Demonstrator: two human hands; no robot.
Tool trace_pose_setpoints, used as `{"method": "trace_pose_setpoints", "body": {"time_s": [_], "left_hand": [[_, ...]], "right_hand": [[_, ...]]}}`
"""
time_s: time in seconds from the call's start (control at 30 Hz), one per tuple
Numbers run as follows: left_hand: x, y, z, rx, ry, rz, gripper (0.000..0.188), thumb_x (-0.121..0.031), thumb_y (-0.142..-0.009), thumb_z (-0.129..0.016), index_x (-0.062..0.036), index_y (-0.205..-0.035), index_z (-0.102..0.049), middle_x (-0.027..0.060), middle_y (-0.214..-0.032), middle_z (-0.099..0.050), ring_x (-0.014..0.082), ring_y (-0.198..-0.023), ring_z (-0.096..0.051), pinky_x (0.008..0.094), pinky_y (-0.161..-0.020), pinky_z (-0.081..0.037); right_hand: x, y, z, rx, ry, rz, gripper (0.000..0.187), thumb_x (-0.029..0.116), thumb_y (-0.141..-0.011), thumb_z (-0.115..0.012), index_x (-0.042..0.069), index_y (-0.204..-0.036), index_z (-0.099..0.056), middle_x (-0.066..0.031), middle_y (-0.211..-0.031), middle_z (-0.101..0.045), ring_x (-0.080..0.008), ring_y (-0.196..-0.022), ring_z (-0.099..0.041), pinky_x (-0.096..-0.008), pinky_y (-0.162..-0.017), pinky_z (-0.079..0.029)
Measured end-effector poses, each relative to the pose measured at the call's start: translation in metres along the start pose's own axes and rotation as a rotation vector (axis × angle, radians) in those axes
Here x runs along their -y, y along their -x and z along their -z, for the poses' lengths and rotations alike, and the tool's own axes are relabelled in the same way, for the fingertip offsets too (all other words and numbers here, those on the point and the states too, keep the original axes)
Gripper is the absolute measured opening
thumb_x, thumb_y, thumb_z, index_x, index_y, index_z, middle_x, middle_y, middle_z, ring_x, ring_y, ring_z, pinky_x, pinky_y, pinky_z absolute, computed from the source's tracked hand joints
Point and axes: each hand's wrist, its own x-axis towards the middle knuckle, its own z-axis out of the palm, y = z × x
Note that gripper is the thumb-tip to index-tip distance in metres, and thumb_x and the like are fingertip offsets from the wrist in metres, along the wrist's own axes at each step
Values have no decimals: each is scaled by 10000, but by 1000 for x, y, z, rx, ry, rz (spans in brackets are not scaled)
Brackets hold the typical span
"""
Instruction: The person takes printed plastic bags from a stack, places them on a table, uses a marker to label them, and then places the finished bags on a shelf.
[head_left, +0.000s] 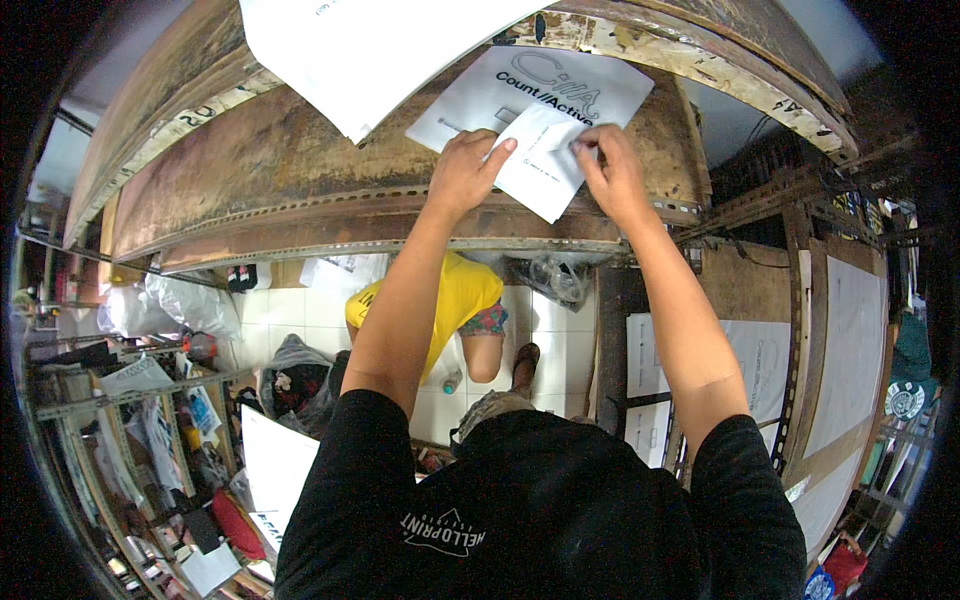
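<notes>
A small white printed paper (545,180), apparently folded or layered, is tilted over the wooden shelf between my hands. My left hand (468,172) grips its left edge, thumb lying on top. At its right edge, my right hand (612,175) has thumb and fingers curled in a pinch on the paper; the fingertips are slightly blurred. Beneath the paper, a larger sheet with black lettering and an outlined drawing (470,95) lies on the shelf board (250,165). The small paper covers part of that sheet.
A big white sheet (370,50) hangs over the upper shelf edge (660,40). Below the shelf, a person in a yellow shirt (465,295) is low on the tiled floor. Racks (110,410) stand left; sheet-covered boards (840,350) stand right. A clear plastic bag (558,278) sits under the shelf.
</notes>
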Motion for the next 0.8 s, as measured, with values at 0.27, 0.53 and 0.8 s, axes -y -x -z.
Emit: {"method": "trace_pose_setpoints", "body": {"time_s": [0.27,0.53,0.8], "left_hand": [[0,-1,1,34,-38,21,507,-452,-1030,-458,-14,-1044,-712,197,-1072,-684,407,-1009,-594,482,-932,-438],[-3,0,3,12,-23,-18,503,-464,-1012,-490,-15,-1013,-717,174,-1052,-686,386,-1014,-600,462,-927,-450],[-2,1,3,3,-43,-56,482,-447,-1006,-516,-7,-1030,-710,179,-1061,-683,387,-1027,-597,464,-931,-450]], "right_hand": [[-14,10,6,343,103,94,219,273,-853,-724,81,-944,-671,-97,-1054,-657,-335,-1043,-602,-453,-936,-447],[-14,-2,-2,284,-27,-34,211,226,-900,-681,15,-904,-686,-164,-927,-651,-348,-902,-625,-428,-790,-489],[4,-17,-7,31,-4,-17,206,188,-934,-658,-17,-955,-662,-157,-907,-634,-331,-850,-611,-402,-762,-478]]}}
